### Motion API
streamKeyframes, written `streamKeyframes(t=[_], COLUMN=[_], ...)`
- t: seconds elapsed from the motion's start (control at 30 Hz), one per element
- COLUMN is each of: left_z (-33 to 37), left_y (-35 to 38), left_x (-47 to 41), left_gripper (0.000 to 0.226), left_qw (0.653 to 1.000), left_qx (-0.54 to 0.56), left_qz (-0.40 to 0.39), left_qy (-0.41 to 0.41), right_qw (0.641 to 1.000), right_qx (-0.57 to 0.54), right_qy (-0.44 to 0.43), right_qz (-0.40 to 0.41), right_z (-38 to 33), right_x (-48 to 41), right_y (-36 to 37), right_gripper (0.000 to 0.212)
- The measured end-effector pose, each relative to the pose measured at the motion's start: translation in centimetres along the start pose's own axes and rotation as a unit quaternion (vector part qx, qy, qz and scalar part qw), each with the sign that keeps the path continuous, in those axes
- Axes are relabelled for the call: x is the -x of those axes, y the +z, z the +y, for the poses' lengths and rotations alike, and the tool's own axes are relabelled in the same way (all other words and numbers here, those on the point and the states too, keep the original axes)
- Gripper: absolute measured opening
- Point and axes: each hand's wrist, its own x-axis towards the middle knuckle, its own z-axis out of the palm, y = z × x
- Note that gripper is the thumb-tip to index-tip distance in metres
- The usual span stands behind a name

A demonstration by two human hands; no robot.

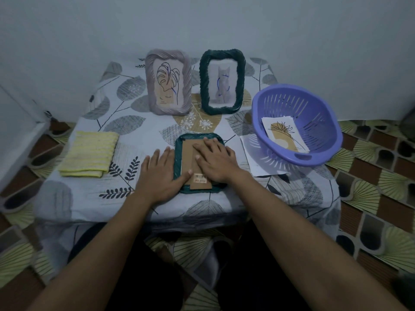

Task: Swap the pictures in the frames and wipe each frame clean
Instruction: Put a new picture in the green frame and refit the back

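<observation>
1. Dark green frame (pixel 195 137) lies face down on the leaf-print tablecloth (pixel 134 129) with its cardboard backing (pixel 187 153) up;
2. Right hand (pixel 215 159) presses flat on the backing, fingers straight; left hand (pixel 160 173) lies flat at the frame's left rim, its thumb on the backing;
3. Folded yellow cloth (pixel 89 157) lies well to the left.

We see a dark green rope-rimmed frame (pixel 195 136) lying face down under our fingers (pixel 210 145), brown cardboard back (pixel 187 158) up, a mauve frame (pixel 151 86) with a leaf drawing (pixel 167 86) and a green frame (pixel 204 86) with a cat picture (pixel 222 86) standing upright beyond them, and a folded yellow cloth (pixel 89 157) left of them.
</observation>
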Motion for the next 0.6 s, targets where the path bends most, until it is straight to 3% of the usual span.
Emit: streamKeyframes(t=[0.3,0.4,0.5,0.6], left_z=[0.1,0.1,0.1,0.0], left_y=[0.1,0.0,0.0,0.1], left_x=[0.2,0.3,0.3,0.3], left_gripper=[0.105,0.105,0.105,0.104], left_qw=[0.999,0.999,0.999,0.999], left_qx=[0.005,0.008,0.007,0.007], left_qz=[0.038,0.042,0.045,0.049], left_qy=[0.004,0.005,0.005,0.006], right_qw=[0.999,0.993,0.980,0.973], right_qx=[-0.049,-0.081,-0.041,0.018], right_qy=[0.019,0.026,0.085,0.137], right_qz=[0.008,0.087,0.176,0.185], right_z=[-0.1,0.2,0.5,0.9], right_x=[-0.4,0.0,0.4,0.5], right_y=[-0.5,-0.7,-1.1,-1.0], right_gripper=[0.046,0.047,0.051,0.045])
